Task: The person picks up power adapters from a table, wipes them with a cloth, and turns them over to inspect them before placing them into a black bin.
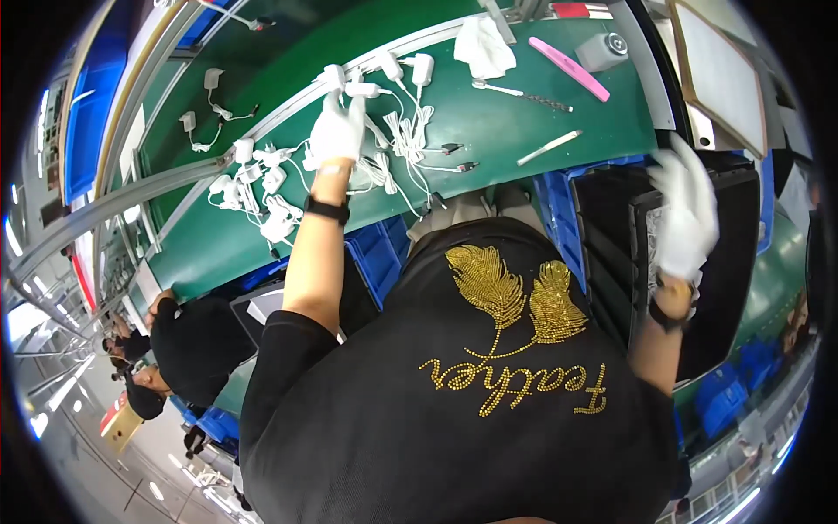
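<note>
Stretching over the green desk (611, 122), a person (393, 454) is bringing the white-gloved left hand (339, 138) up against a white charger (365, 89) beside the metal rail (288, 106). The fingers are pointing away from the body, partly spread; whether they are gripping the charger, I cannot tell. The right hand (685, 214) is hanging well apart over the black tray (735, 236), showing blurred, its fingers loosely spread and nothing visible in its hold.

Judging by how things are lying, the work is looking partway along at most. The middle group (422, 70) of chargers is resting with its cords (408, 135) gathered into fairly tidy folds, the dark plugs (469, 166) pointing rightward, so that part is perhaps done. The left cluster (253, 188) is lying more jumbled, cords crossing, and is probably waiting for attention. Two more chargers (212, 80) are resting beyond the rail, seemingly left for later. What the black tray is holding, I cannot make out. Farther right on the desk, a white cloth (483, 51), a pink strip (569, 68) and a small bottle (598, 54) are lying untouched
</note>
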Demonstrator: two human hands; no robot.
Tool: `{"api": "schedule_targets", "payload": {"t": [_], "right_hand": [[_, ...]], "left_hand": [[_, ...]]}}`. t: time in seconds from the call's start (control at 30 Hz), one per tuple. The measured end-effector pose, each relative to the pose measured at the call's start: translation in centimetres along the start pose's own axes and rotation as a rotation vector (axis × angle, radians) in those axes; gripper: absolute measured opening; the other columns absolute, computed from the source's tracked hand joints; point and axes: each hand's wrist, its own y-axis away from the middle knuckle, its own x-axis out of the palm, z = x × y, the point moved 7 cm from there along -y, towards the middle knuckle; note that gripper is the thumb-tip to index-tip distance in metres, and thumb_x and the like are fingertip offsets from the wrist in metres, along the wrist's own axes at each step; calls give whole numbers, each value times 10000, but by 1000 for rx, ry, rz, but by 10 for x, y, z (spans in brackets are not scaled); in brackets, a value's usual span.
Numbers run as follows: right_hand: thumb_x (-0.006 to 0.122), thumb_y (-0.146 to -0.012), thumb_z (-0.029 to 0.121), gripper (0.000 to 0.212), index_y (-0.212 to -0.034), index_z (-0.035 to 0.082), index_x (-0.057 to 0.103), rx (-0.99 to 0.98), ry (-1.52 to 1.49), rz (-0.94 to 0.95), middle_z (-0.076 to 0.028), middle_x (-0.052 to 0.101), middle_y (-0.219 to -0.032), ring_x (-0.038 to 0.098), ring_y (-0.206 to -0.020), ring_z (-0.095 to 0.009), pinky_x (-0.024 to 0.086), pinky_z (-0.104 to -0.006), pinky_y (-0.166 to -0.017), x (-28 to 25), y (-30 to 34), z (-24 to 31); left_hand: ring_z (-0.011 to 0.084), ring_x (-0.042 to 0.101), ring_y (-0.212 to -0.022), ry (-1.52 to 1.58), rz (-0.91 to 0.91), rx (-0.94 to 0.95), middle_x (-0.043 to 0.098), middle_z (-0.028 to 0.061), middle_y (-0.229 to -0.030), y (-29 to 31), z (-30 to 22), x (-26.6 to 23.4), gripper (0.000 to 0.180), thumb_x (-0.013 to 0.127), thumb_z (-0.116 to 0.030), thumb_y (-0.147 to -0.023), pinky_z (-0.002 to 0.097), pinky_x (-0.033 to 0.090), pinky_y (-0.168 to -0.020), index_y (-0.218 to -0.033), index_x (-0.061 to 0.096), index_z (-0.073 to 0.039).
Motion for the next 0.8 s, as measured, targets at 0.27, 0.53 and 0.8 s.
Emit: {"api": "schedule_targets", "payload": {"t": [0.27,0.53,0.8], "right_hand": [[632,-843,478,645,-1208,-49,552,-51,604,497,-227,655,-1142,651,-1055,-351,516,-409,-905,362,-82,-36],[684,-857,245,405,-1175,21,571,106,-7,264,-131,682,-969,686,-970,-320,552,-452,-794,356,-78,-93],[567,-932,29,261,-1190,38,533,542,-967,468,-140,647,-1030,655,-846,-231,560,-424,-740,336,-29,-86]], "left_hand": [[379,640,-1088,-134,8,-35,664,219,-1168,-80,4,58,611,673,-456,-793,425,488,-973,-1268,593,-80],[393,627,-1092,-101,-230,204,648,239,-1158,-53,-27,24,569,711,-458,-774,454,511,-920,-1187,613,-78],[376,682,-943,-163,94,283,677,220,-1107,-77,-56,86,663,707,-513,-788,447,536,-839,-1256,568,-64]]}}
